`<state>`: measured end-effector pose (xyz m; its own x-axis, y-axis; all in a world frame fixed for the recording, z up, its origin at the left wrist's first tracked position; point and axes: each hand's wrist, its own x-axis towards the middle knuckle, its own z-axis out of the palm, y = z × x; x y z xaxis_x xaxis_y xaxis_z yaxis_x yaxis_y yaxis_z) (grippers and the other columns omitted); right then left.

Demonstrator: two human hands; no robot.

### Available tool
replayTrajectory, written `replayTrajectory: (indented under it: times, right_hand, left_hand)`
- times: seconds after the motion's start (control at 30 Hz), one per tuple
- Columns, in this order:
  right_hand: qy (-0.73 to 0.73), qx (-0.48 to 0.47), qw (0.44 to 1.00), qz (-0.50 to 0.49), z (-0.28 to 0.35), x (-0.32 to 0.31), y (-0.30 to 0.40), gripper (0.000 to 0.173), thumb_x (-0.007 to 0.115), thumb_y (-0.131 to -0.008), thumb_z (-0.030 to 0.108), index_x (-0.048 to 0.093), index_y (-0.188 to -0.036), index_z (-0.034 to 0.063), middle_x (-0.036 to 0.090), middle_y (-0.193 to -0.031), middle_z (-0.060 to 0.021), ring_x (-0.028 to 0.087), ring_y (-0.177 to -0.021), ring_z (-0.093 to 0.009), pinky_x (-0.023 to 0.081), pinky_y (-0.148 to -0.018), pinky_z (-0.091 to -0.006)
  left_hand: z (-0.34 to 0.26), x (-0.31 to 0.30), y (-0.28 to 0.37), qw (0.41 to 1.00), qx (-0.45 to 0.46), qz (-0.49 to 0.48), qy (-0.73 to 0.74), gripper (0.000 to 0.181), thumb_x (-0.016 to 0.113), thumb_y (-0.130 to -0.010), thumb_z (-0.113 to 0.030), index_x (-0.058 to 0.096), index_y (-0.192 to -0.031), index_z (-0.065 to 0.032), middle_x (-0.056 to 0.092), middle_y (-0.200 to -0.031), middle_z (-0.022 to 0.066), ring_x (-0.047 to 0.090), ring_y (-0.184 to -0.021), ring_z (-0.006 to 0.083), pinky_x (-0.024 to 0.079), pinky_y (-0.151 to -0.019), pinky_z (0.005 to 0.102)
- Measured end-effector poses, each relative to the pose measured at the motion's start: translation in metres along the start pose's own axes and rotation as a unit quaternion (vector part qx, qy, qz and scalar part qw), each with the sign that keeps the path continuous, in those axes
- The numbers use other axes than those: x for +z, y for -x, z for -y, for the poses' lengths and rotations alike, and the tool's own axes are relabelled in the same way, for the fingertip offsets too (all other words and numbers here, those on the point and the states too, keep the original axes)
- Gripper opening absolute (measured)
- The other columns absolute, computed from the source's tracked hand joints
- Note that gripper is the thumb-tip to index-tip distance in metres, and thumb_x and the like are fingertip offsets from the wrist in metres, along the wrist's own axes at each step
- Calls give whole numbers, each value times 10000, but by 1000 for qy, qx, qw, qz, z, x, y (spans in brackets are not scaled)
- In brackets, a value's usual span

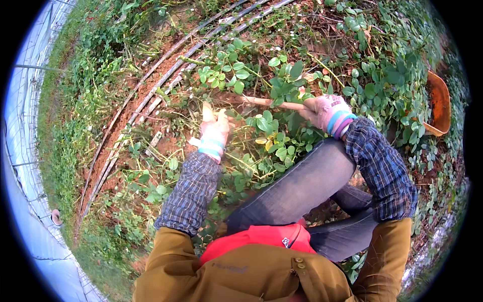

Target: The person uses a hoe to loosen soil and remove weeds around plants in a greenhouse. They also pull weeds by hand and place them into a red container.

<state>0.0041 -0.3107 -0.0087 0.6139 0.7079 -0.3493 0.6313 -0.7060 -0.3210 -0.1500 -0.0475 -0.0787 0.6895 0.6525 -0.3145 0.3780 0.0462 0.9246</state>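
Note:
My right hand [327,113], in a pale pink work glove with a striped cuff, grips the wooden handle [266,101] of a hand tool. That handle runs leftward over the reddish soil, and its far end is lost among stems and dirt. Close to it, my left hand [215,126], gloved alike, reaches down among thin stems and weeds. Its index finger stretches forward; whether a stem is pinched in the fingers cannot be made out. Leafy green plants [234,70], which look like roses, grow around both hands, with cut stem ends among them.
Several long irrigation pipes [166,77] curve across the soil on the left. An orange plastic container [439,105] rests among foliage at the right. Greenhouse plastic film [26,113] forms the left side. My bent knee [320,158] is just below the right hand.

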Motion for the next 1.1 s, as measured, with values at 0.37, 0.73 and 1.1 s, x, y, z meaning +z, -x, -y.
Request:
replayTrajectory:
  times: [0.37, 0.73, 1.1]
  right_hand:
    - [60, -31, 996, -53, -2, -3, 12, 268, 592, -883, 365, 628, -811, 109, 643, -722, -105, 647, -691, -295, 503, -617, -429]
    - [121, 28, 988, -95, -7, -27, 75, 259, 594, -873, 376, 613, -795, 131, 635, -703, -87, 643, -669, -300, 501, -591, -435]
    - [43, 101, 994, -22, 62, -26, 62, 269, 583, -871, 345, 694, -842, 102, 670, -740, -123, 662, -695, -311, 519, -648, -438]
  left_hand:
    - [41, 27, -94, 944, -221, -181, 164, 449, 549, -940, -239, 383, -1290, -13, 579, -1074, 186, 621, -853, 317, 540, -639, 403]
    - [22, 15, -75, 933, -206, -95, 281, 330, 459, -985, -145, 413, -1280, -2, 485, -1161, 178, 532, -959, 287, 535, -825, 458]
    - [53, 17, -102, 911, -234, -98, 325, 411, 480, -977, -326, 456, -1219, 6, 613, -963, 152, 636, -853, 272, 570, -630, 400]
